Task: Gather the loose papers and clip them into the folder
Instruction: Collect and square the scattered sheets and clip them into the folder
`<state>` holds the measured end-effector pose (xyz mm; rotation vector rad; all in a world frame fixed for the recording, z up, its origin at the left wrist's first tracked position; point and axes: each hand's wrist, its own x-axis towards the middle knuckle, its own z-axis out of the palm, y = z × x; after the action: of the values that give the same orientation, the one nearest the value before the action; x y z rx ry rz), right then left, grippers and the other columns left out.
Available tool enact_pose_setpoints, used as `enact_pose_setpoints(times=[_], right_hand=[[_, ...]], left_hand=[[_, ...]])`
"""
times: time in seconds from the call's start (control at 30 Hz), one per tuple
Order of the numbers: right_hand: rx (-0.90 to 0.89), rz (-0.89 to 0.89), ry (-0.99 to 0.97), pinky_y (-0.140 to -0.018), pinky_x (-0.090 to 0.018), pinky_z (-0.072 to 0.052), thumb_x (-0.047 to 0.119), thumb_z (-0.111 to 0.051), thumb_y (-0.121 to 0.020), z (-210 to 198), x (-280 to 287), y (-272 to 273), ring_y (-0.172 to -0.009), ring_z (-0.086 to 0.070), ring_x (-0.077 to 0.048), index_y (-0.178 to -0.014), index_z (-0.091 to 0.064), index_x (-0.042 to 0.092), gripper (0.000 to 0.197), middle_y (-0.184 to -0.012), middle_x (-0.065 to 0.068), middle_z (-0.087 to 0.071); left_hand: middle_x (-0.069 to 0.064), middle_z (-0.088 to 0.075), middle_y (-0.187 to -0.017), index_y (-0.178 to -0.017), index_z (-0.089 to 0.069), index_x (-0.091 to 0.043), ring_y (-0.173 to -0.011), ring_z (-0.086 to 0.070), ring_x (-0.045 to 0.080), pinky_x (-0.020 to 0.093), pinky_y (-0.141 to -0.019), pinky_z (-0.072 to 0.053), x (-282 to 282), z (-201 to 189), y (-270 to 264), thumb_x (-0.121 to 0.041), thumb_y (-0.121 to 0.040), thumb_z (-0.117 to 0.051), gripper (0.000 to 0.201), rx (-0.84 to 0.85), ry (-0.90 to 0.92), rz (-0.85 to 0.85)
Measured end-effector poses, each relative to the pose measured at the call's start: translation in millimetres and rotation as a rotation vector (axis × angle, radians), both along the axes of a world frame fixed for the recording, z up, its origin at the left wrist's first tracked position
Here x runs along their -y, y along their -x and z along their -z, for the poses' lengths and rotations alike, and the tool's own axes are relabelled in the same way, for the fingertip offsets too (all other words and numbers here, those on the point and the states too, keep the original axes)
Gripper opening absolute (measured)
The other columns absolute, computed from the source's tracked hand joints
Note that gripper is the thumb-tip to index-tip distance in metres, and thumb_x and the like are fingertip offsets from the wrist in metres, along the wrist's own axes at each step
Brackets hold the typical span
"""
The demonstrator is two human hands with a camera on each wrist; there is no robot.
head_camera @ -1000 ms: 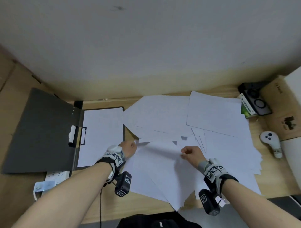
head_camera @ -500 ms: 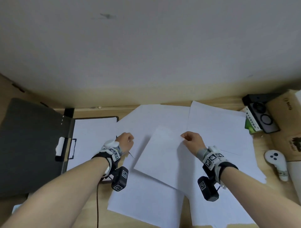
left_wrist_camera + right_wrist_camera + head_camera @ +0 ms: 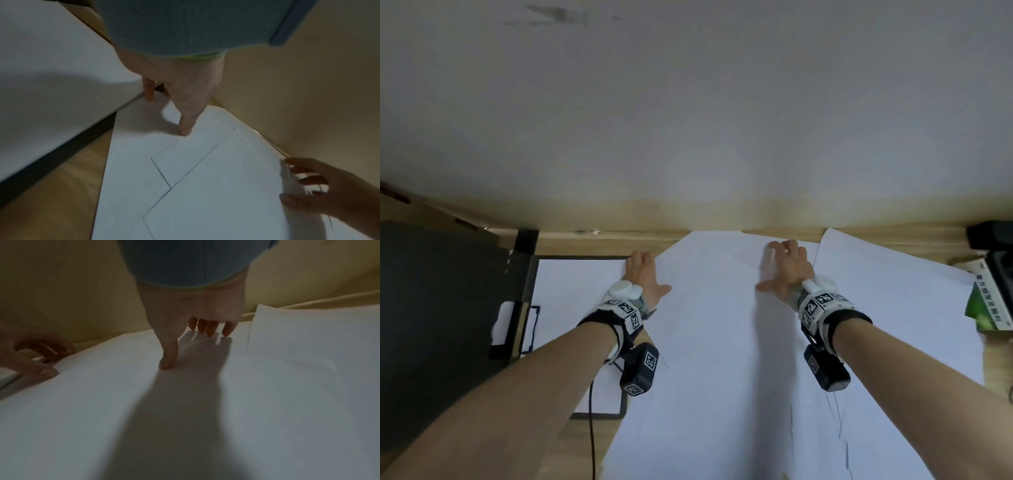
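Loose white papers (image 3: 722, 342) lie overlapping across the middle and right of the wooden desk (image 3: 619, 236). The dark folder (image 3: 441, 308) lies open at the left, with its clip (image 3: 512, 329) and a white sheet (image 3: 575, 284) on its right half. My left hand (image 3: 642, 270) rests at the far left corner of the paper pile, thumb (image 3: 185, 129) down on a sheet. My right hand (image 3: 787, 267) lies spread on the far edge, fingers (image 3: 207, 328) and thumb (image 3: 167, 363) touching paper. Neither hand grips anything.
The wall (image 3: 688, 137) rises right behind the papers. A green box (image 3: 989, 308) and a black device (image 3: 989, 236) sit at the right edge. A black cable (image 3: 592, 428) hangs from my left wrist across the folder's near corner.
Both hands let go of the sheet they pinched and moved forward to the papers' far edge by the wall. The head camera moved closer and forward.
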<state>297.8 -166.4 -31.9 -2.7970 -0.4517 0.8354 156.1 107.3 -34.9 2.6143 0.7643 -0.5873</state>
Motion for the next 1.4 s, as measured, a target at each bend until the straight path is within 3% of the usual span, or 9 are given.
enact_pose_setpoints(times=[0.13, 0.37, 0.5, 0.63, 0.8, 0.9, 1.03, 1.27, 1.4], right_hand=[[0.050, -0.065, 0.059, -0.095, -0.041, -0.039, 0.051, -0.084, -0.061, 2.0, -3.2, -4.3, -0.119, -0.037, -0.028, -0.133, -0.047, 0.025, 0.085, -0.128, -0.004, -0.046], [-0.134, -0.012, -0.046, -0.094, -0.033, -0.046, 0.036, -0.072, -0.082, -7.1, 5.7, 5.0, -0.122, -0.055, -0.026, -0.135, -0.055, 0.028, 0.056, -0.135, -0.003, -0.058], [-0.057, 0.082, -0.162, -0.064, -0.031, -0.039, 0.032, -0.066, -0.086, -15.0, 14.4, 19.5, -0.091, -0.062, -0.032, -0.088, -0.061, 0.022, 0.012, -0.091, -0.004, -0.067], [0.030, 0.281, -0.336, -0.055, -0.032, -0.030, 0.027, -0.066, -0.090, -27.3, 26.3, 28.0, -0.066, -0.049, -0.026, -0.069, -0.050, 0.014, 0.029, -0.065, -0.002, -0.053], [0.060, 0.460, -0.416, -0.054, -0.035, -0.024, 0.023, -0.063, -0.089, -28.2, 47.9, 51.4, -0.060, -0.040, -0.026, -0.063, -0.040, 0.009, 0.037, -0.057, -0.007, -0.043], [-0.001, 0.555, -0.436, -0.060, -0.035, -0.031, 0.025, -0.061, -0.090, -26.3, 54.8, 77.7, -0.065, -0.046, -0.028, -0.071, -0.050, -0.001, 0.033, -0.064, -0.012, -0.050], [-0.064, 0.650, -0.418, -0.062, -0.034, -0.028, 0.023, -0.059, -0.089, -20.4, 51.6, 115.2, -0.064, -0.038, -0.025, -0.061, -0.038, 0.014, 0.036, -0.058, -0.006, -0.039], [-0.257, 0.537, -0.321, -0.071, -0.035, -0.048, 0.027, -0.063, -0.085, 3.0, 37.2, 204.5, -0.076, -0.060, -0.029, -0.085, -0.057, 0.006, 0.023, -0.081, -0.010, -0.063], [-0.308, 0.583, -0.385, -0.079, -0.037, -0.054, 0.027, -0.073, -0.079, 5.2, 25.0, 240.8, -0.084, -0.065, -0.025, -0.094, -0.063, 0.014, 0.023, -0.089, -0.002, -0.068]], left_hand=[[0.012, -0.043, -0.129, -0.132, -0.042, -0.011, -0.120, -0.043, 0.030, 0.041, -0.090, -0.047, -2.1, 1.0, -8.2, -0.042, -0.070, -0.080, 0.079, -0.081, -0.035, 0.012], [0.005, -0.066, -0.103, -0.094, -0.061, -0.016, -0.096, -0.060, 0.026, 0.034, -0.077, -0.051, -9.7, -12.7, 1.3, -0.037, -0.081, -0.068, 0.026, -0.116, 0.024, 0.036], [-0.001, -0.063, -0.100, -0.102, -0.059, -0.022, -0.090, -0.062, 0.021, 0.031, -0.080, -0.049, -7.7, -25.4, 19.6, -0.027, -0.071, -0.071, 0.033, -0.070, 0.214, -0.086], [-0.003, -0.068, -0.097, -0.104, -0.064, -0.020, -0.089, -0.065, 0.021, 0.031, -0.074, -0.050, -15.7, -44.9, 33.8, -0.021, -0.073, -0.067, 0.031, -0.027, 0.307, -0.110], [0.002, -0.056, -0.073, -0.081, -0.061, -0.014, -0.066, -0.051, 0.019, 0.026, -0.061, -0.036, -16.2, -56.1, 65.8, -0.020, -0.076, -0.063, 0.007, -0.052, 0.302, -0.150], [0.004, -0.059, -0.079, -0.088, -0.061, -0.010, -0.073, -0.056, 0.023, 0.028, -0.063, -0.040, -7.8, -56.3, 96.9, -0.017, -0.079, -0.061, 0.011, -0.049, 0.317, -0.199], [0.007, -0.061, -0.103, -0.109, -0.057, -0.005, -0.093, -0.061, 0.026, 0.030, -0.073, -0.047, 8.6, -48.7, 133.0, -0.012, -0.086, -0.058, 0.024, -0.063, 0.337, -0.268], [0.011, -0.059, -0.098, -0.095, -0.054, -0.007, -0.086, -0.058, 0.023, 0.031, -0.077, -0.046, 51.5, -22.3, 197.8, -0.017, -0.080, -0.053, 0.019, -0.103, 0.672, -0.532], [0.002, -0.053, -0.124, -0.137, -0.046, -0.002, -0.123, -0.053, 0.027, 0.030, -0.096, -0.043, 74.1, -25.5, 216.0, -0.028, -0.091, -0.063, 0.055, -0.041, 0.812, -0.605]])
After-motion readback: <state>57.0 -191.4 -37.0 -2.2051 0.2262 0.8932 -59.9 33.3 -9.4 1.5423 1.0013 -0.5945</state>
